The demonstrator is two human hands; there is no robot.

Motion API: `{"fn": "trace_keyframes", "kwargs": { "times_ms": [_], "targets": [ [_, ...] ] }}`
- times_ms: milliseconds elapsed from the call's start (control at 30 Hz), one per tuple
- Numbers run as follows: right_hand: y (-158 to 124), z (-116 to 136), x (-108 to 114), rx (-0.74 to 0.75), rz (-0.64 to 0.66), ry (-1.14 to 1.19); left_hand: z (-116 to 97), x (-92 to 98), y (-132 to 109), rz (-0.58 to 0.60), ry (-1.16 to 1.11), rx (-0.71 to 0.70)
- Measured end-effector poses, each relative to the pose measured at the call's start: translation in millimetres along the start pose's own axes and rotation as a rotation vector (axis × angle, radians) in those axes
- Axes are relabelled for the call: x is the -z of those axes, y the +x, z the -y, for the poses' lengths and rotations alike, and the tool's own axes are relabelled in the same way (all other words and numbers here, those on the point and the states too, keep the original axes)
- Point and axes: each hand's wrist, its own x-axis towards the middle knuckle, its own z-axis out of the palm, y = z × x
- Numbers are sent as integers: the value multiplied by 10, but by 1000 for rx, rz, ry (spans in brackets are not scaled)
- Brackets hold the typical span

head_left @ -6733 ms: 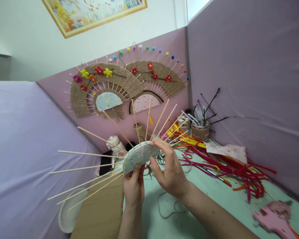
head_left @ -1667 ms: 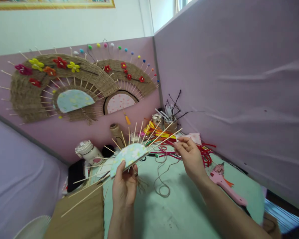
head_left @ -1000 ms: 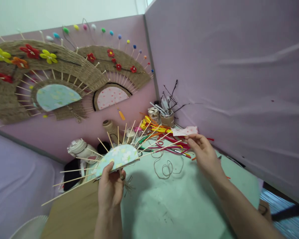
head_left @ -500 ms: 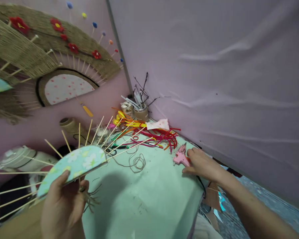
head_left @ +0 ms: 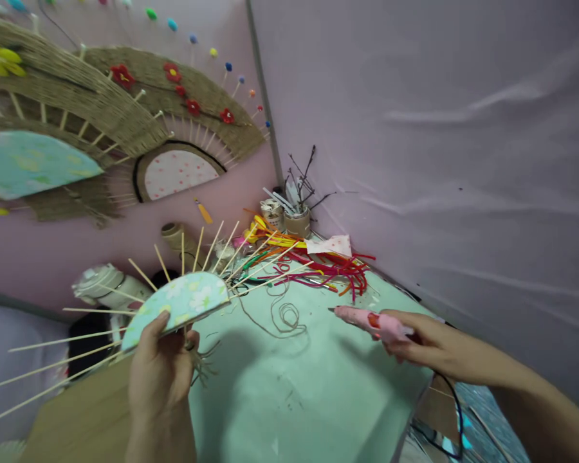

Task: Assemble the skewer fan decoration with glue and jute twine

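Note:
My left hand [head_left: 161, 360] grips a half-round fan base [head_left: 183, 299] covered in pale green floral cloth, thumb on its face and fingers beneath. Thin wooden sticks [head_left: 183, 254] fan out from its curved edge. Strands of twine [head_left: 203, 366] hang below, close to my fingers. On the right, my right hand [head_left: 419, 341] is wrapped around a pink glue gun [head_left: 367, 321], held above the table with its nozzle facing left. The gun's black cord [head_left: 460, 411] droops past the table's right side.
A green-covered table [head_left: 289, 399] lies below, with a loose twine coil [head_left: 289, 318] on it. Red and yellow pipe cleaners [head_left: 338, 273] are heaped at the back, near a jar of twigs and glue sticks [head_left: 296, 222]. Woven fans [head_left: 212, 83] hang on the left wall.
My right hand has picked the glue gun up off the table and turned its nozzle leftward. My left hand still holds the fan base; the whole view has shifted left.

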Motion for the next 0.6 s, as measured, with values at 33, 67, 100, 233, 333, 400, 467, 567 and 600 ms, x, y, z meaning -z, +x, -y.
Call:
{"fn": "trace_keyframes", "kwargs": {
  "times_ms": [33, 67, 100, 233, 333, 400, 467, 567, 600],
  "targets": [
    [13, 72, -38, 33, -2, 138, -1, 0, -4, -4, -7, 0],
    [42, 132, -88, 51, -7, 261, -1, 2, -6, -4, -13, -2],
    [87, 183, -145, 60, -7, 363, 1, 5, -7, 1, -18, -5],
    [379, 387, -341, 93, 71, 541, 1, 35, 7, -3, -40, -19],
    [630, 635, -391, 191, 165, 564, -26, 77, 30, -20, -54, -30],
    [780, 829, -404, 259, 200, 538, -60, 113, 47, -40, -69, -48],
    [912, 1007, -429, 328, 203, 484, -99, 152, 62, -73, -86, -70],
    [1088, 1179, -507, 415, 160, 379, -147, 208, 87, -117, -108, -98],
    [1141, 1208, -539, 435, 138, 347, -155, 224, 97, -129, -116, -106]
  ]
}}
